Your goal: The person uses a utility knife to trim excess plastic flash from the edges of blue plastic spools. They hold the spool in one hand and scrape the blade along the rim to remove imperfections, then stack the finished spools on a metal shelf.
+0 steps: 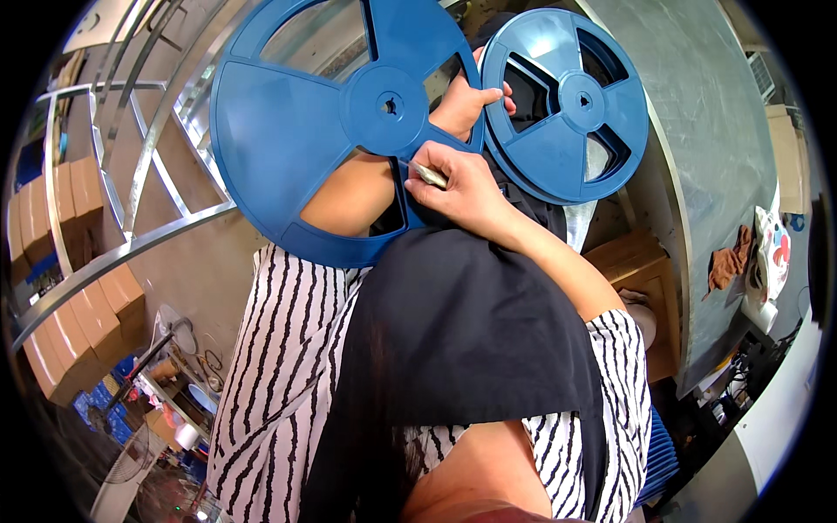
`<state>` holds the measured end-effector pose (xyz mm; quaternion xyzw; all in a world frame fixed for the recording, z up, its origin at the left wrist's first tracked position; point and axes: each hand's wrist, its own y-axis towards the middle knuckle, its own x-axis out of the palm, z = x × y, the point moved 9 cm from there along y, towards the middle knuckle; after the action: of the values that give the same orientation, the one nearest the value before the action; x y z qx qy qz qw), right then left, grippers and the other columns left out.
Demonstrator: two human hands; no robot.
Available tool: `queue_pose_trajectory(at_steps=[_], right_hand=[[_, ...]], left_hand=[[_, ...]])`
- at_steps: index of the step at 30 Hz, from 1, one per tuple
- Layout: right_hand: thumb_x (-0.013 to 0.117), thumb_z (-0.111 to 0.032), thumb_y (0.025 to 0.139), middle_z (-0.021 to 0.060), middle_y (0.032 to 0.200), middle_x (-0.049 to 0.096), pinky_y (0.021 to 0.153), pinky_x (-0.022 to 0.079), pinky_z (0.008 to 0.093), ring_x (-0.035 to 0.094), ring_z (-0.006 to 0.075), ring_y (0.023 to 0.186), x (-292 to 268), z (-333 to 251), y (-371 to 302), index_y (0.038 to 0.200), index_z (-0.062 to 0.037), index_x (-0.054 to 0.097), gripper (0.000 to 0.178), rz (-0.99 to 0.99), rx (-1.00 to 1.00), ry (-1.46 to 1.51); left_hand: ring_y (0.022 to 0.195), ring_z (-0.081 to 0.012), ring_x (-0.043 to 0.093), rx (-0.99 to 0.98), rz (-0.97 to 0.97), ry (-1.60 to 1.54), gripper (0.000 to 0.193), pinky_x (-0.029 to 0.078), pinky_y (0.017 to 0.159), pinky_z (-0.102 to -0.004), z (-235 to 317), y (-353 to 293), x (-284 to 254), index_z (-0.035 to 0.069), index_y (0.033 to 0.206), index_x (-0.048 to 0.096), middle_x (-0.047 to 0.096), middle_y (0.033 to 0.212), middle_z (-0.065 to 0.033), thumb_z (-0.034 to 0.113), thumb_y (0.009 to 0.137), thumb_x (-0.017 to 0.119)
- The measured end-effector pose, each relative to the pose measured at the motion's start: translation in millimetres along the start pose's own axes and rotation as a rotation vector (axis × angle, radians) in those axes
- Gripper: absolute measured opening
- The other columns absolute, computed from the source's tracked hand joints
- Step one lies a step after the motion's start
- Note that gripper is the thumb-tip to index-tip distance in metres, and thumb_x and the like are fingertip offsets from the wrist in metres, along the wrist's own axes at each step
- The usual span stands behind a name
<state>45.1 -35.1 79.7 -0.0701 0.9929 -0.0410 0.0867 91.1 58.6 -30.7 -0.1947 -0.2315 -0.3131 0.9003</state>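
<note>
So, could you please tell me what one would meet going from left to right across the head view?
Stacked cartons, large reel, small reel, brown cloth, white bag.

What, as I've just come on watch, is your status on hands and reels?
Left hand at edge of right reel. Right hand pinching small pale item. Left reel, alongside, partly hides left forearm.

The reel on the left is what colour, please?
The left reel is blue, best seen in the head view.
</note>
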Motion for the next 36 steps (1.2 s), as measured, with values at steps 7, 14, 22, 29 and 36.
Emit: queue_pose_trajectory(at_steps=[7, 14, 22, 29, 36], right_hand=[[0.068, -0.013, 0.081, 0.007, 0.068, 0.056, 0.059, 0.043, 0.0296, 0.055, 0.0171, 0.061, 4.1, -1.3, 2.6, 0.087, -0.0051, 0.058, 0.014, 0.006, -0.048, -0.068], [0.065, -0.009, 0.078, 0.0083, 0.069, 0.057, 0.059, 0.044, 0.0314, 0.056, 0.0194, 0.062, 1.5, 1.2, 1.9, 0.086, -0.0044, 0.056, 0.013, 0.022, -0.06, -0.025], [0.068, -0.02, 0.077, 0.0108, 0.079, 0.065, 0.066, 0.048, 0.0411, 0.064, 0.0319, 0.078, -0.9, 0.0, 2.6, 0.089, -0.0106, 0.06, 0.017, 0.058, -0.152, -0.096], [0.067, -0.011, 0.079, 0.0098, 0.073, 0.06, 0.063, 0.047, 0.0334, 0.061, 0.0252, 0.068, -15.4, 11.8, -0.5, 0.087, -0.0053, 0.057, 0.015, 0.075, -0.097, 0.092], [0.066, -0.009, 0.083, 0.0015, 0.086, 0.058, 0.075, 0.046, 0.024, 0.055, 0.0093, 0.077, -186.9, 100.6, -88.7, 0.089, -0.0054, 0.058, 0.011, 0.899, 0.069, 0.209]], left_hand=[[0.076, -0.0282, 0.066, -0.021, -0.01, -0.016, 0.077, 0.059, 0.07, -0.0431, -2.6, 2.2, 0.3, 0.018, 0.148, 0.022, 0.059, 0.092, -0.0143, -0.008, 0.081, 0.05], [0.077, -0.0275, 0.066, -0.041, -0.02, -0.011, 0.078, 0.059, 0.071, -0.0429, -3.0, 0.8, 2.5, 0.019, 0.149, 0.02, 0.059, 0.092, -0.0136, -0.008, 0.081, 0.05], [0.076, -0.0271, 0.066, -0.078, 0.015, -0.074, 0.078, 0.058, 0.071, -0.0437, -13.2, 4.1, -3.7, 0.02, 0.147, 0.022, 0.057, 0.094, -0.0139, -0.006, 0.08, 0.054], [0.084, -0.0255, 0.064, -0.11, 0.0, -0.035, 0.078, 0.057, 0.08, -0.0455, -12.7, 2.8, -2.1, 0.02, 0.148, 0.02, 0.057, 0.099, -0.0133, -0.007, 0.084, 0.056], [0.082, -0.0248, 0.065, -0.103, 0.044, -0.007, 0.077, 0.058, 0.075, -0.0408, -1.5, -3.9, 3.8, 0.017, 0.148, 0.019, 0.056, 0.095, -0.0125, -0.007, 0.084, 0.052]])
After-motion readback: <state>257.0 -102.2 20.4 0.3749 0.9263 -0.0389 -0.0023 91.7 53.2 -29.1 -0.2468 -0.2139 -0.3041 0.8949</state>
